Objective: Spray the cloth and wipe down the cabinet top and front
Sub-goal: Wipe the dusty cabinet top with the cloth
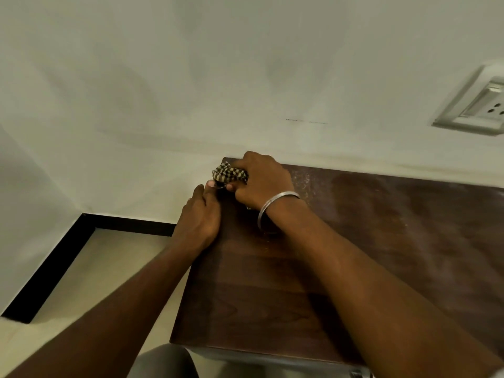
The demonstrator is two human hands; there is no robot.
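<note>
Right hand (261, 181) clenched cloth (230, 173) at cabinet top (272, 296) far-left corner; left hand (200, 214) grip unclear. Firm overlapping strokes rightward seemed best.

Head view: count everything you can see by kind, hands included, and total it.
2 hands: left hand, right hand
1 cloth
1 cabinet
1 bangle
1 socket
Total: 6

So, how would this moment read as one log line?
step: wiping cabinet top | right hand: grips checkered cloth, back-left corner | left hand: on left edge, fingers hidden
</note>
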